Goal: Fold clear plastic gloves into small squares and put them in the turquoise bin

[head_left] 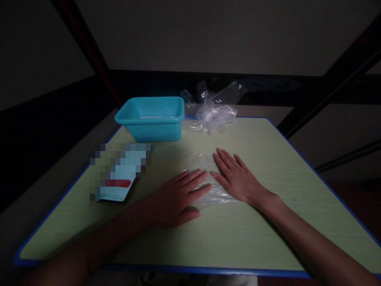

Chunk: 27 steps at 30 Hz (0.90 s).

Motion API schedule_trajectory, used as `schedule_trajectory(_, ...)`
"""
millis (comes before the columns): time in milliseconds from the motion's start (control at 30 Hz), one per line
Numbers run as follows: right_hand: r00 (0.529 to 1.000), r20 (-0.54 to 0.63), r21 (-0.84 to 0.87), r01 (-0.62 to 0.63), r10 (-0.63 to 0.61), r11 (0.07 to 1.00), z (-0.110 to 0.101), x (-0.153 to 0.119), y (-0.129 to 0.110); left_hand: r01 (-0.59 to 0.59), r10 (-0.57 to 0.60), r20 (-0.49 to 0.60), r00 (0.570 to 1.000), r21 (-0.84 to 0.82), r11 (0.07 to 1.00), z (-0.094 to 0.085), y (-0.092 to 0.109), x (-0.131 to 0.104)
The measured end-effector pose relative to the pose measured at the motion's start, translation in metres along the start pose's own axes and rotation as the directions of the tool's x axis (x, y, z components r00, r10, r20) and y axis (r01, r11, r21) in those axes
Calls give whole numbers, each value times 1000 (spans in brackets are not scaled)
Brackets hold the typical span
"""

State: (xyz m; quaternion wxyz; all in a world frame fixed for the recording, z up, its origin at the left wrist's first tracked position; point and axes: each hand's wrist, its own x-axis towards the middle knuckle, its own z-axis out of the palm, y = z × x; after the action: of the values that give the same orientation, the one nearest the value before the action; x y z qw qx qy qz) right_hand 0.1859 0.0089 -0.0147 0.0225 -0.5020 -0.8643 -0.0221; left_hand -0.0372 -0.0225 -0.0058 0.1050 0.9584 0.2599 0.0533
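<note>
A clear plastic bag (218,195) lies flattened on the middle of the table, its film wrinkled and shiny. My left hand (181,196) rests on its left side, palm down with the fingers spread. On its right side lies my right hand (235,174), also palm down, the fingers stretched out and pointing away from me. Both hands hold nothing. Parts of the film are hidden under the fingers. Beyond them, at the table's far edge, sits a crumpled heap of clear plastic bags (216,111).
A turquoise plastic basin (157,131) stands at the back left. Closer to me on the left is a phone (116,192) with a lit screen, partly blurred out. The pale table (268,242) has a blue edge. Dark slanting bars and a wall stand behind it.
</note>
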Motion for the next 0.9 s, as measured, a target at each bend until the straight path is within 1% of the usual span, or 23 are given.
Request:
schedule_trajectory(200,1000,-18,0,6,-6,1000,2,0,1,2,-2,20,1000,13,1000,-1,0,0)
schedule_trajectory(500,1000,9,5,-4,4,1000,0,0,0,2,-3,47,999,19,1000,-2,0,1)
schedule_trajectory(900,1000,-9,29,7,-7,1000,1,0,1,0,0,-19,1000,6,1000,0,-1,-3)
